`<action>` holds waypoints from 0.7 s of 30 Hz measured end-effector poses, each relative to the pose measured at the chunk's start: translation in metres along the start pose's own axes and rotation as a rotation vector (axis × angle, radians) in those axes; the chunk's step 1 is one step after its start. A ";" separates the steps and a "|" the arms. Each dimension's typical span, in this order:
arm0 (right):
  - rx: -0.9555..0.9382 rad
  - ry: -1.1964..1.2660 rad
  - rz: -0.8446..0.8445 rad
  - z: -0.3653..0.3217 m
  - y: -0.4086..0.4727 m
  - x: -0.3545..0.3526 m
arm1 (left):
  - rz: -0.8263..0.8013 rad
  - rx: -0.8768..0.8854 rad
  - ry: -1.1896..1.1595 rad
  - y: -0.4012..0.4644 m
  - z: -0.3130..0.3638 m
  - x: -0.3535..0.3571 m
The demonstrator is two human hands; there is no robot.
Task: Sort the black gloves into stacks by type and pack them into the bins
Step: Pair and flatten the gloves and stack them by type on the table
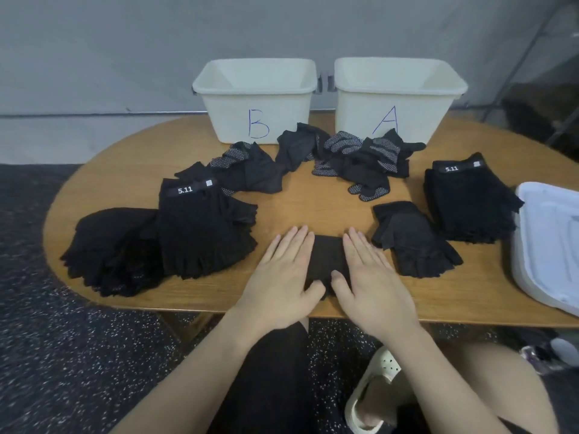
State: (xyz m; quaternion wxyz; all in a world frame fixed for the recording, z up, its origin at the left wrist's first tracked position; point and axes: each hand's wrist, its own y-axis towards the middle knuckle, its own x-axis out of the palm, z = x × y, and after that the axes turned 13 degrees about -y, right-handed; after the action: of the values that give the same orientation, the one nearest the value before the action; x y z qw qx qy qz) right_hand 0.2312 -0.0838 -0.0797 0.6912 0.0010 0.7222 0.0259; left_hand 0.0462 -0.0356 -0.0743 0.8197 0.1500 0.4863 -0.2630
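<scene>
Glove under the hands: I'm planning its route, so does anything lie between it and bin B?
Yes. Loose dotted gloves lie heaped just before bin B. Both hands press flat on the glove, nothing between them.

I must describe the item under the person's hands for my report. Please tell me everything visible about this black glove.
The black glove lies flat near the table's front edge, in the middle. It looks like soft dark fabric, without visible label or dots. The left hand and right hand press on its two sides with straight fingers, hiding much of it, so its type is unclear.
</scene>
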 end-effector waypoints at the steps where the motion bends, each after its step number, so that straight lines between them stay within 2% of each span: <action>1: 0.004 0.039 0.009 0.000 -0.001 -0.003 | 0.008 -0.018 -0.071 0.002 0.002 -0.004; 3: 0.029 0.119 0.056 0.001 -0.003 -0.005 | 0.063 -0.042 -0.191 0.009 0.004 -0.015; 5: 0.078 0.196 0.111 0.000 -0.003 -0.007 | 0.087 -0.031 -0.128 0.018 0.005 -0.028; 8: 0.114 0.196 0.143 0.000 0.005 -0.013 | -0.022 -0.092 -0.080 0.032 0.005 -0.044; 12: 0.037 0.016 -0.044 0.001 0.024 -0.040 | -0.160 -0.262 -0.296 0.041 0.006 -0.056; 15: 0.088 0.023 -0.213 -0.006 0.034 -0.061 | -0.162 -0.292 -0.435 0.035 0.009 -0.062; 17: 0.099 0.056 -0.253 -0.007 0.035 -0.066 | -0.118 -0.263 -0.491 0.024 0.012 -0.066; 19: 0.090 0.220 -0.263 -0.007 0.029 -0.074 | -0.053 -0.225 -0.566 0.008 0.013 -0.072; 21: 0.059 0.498 -0.237 -0.013 0.019 -0.091 | 0.023 -0.226 -0.740 -0.015 0.014 -0.087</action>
State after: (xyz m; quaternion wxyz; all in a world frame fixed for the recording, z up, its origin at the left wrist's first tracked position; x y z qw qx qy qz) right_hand 0.2216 -0.0692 0.0127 0.4902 -0.0696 0.8654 -0.0768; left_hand 0.0138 -0.0297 0.0087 0.9540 -0.0409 0.1821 -0.2348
